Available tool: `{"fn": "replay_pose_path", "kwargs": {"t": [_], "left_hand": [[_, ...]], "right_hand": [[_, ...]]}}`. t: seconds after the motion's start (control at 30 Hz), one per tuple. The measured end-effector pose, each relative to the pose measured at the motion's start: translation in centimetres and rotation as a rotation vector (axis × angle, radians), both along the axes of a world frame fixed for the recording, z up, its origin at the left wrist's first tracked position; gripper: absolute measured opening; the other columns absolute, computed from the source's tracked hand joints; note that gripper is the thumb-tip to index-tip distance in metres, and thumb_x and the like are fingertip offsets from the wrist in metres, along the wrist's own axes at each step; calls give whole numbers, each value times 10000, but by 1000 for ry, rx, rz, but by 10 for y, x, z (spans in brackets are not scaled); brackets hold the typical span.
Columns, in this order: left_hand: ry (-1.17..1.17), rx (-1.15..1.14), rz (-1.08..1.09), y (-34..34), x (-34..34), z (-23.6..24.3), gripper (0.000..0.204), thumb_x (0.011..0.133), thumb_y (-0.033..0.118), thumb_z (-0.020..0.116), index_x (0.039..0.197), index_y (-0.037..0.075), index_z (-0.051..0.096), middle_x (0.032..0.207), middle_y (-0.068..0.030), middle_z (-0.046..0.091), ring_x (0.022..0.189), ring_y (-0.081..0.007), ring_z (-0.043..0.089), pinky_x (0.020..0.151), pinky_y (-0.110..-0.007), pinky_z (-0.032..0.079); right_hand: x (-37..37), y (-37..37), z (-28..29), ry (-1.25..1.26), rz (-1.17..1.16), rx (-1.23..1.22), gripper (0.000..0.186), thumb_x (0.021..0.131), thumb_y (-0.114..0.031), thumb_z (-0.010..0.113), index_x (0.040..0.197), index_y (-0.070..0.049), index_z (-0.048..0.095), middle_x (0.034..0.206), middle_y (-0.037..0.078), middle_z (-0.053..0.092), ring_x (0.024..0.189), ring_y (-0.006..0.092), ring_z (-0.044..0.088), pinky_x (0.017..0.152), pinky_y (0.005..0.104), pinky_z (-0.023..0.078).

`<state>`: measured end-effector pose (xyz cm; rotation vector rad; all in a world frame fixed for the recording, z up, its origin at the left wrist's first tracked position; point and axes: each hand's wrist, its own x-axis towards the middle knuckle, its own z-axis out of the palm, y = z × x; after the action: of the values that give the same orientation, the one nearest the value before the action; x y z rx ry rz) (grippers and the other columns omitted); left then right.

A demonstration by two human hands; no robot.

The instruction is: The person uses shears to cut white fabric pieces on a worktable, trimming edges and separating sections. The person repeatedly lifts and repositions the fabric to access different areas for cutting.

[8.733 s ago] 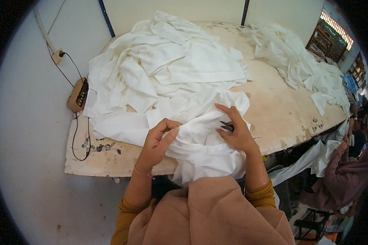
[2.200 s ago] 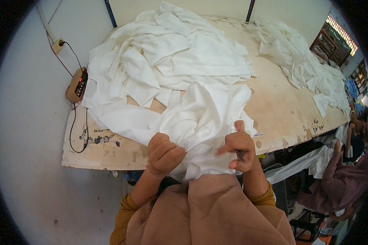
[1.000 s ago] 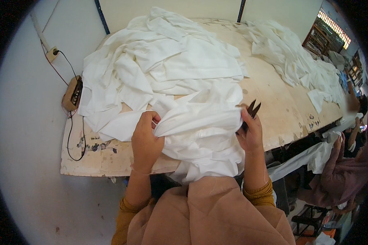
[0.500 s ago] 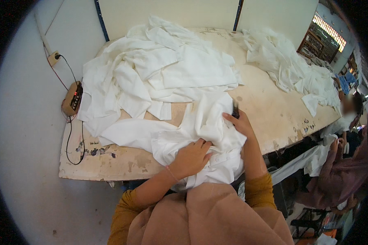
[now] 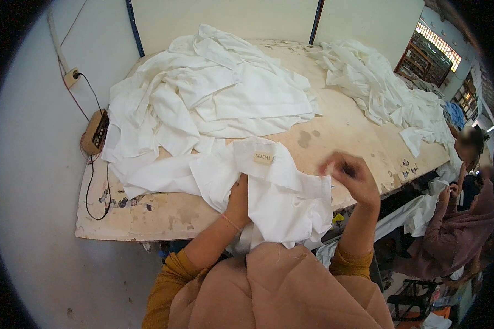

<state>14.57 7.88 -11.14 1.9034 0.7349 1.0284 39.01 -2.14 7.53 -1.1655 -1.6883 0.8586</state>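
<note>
A white shirt (image 5: 282, 192) lies across the near table edge and my lap, its collar spread and a small cream label (image 5: 263, 157) facing up. My left hand (image 5: 237, 202) reaches under the cloth beside the label and holds the shirt from below; its fingertips are covered. To the right of the shirt, my right hand (image 5: 357, 178) is raised and smeared by motion, its fingers curled close to the shirt's right edge. Something small and dark sits in that palm, too blurred to name. Whether those fingertips touch the cloth is unclear.
A big heap of white garments (image 5: 203, 93) covers the back left of the worn table (image 5: 335, 137). More white cloth (image 5: 379, 98) is piled at the back right. A power strip (image 5: 96, 131) with cords hangs left. People (image 5: 458, 219) handle white cloth at the right.
The shirt has been spread and turned, so its label now shows. My left hand has slid under the cloth. My right hand has left the cloth and moved right and slightly toward me.
</note>
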Motion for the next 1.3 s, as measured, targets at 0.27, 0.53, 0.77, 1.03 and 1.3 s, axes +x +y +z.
{"fn": "replay_pose_path", "kwargs": {"t": [0.27,0.53,0.77,1.03,1.3], "left_hand": [[-292,-376,-94,-6,6,17,606,898,143,642,1394,-19,334,1326,-178,541,1197,-266,568,949,-357,505],[387,61,3,-12,-14,51,703,811,210,727,1386,-10,387,1355,-230,490,1200,-373,541,983,-412,466],[77,-112,-61,-17,-34,88,550,843,181,671,1301,-39,459,1304,-222,523,1152,-348,547,959,-401,453],[-128,-152,128,-52,-55,134,231,866,109,685,1043,-31,637,963,-139,594,829,-229,605,749,-307,497],[-84,226,170,-61,-6,126,151,777,109,798,863,27,704,834,-70,582,730,-198,580,629,-307,454]], "right_hand": [[-40,53,-28,-21,-43,-320,359,951,-316,649,1050,28,676,922,31,658,860,97,560,781,252,452],[-43,34,-10,210,-267,-242,169,880,-205,740,915,-73,640,707,-103,507,614,5,416,528,194,302],[-59,35,4,142,-326,-168,301,887,-282,742,966,-3,663,738,-67,525,651,36,426,562,218,331],[-72,45,5,84,-342,-134,295,903,-280,715,954,6,665,715,-61,494,638,41,391,546,233,320],[-81,49,0,86,-313,-94,282,913,-258,697,927,22,661,690,-49,489,629,45,391,541,242,331]]}}
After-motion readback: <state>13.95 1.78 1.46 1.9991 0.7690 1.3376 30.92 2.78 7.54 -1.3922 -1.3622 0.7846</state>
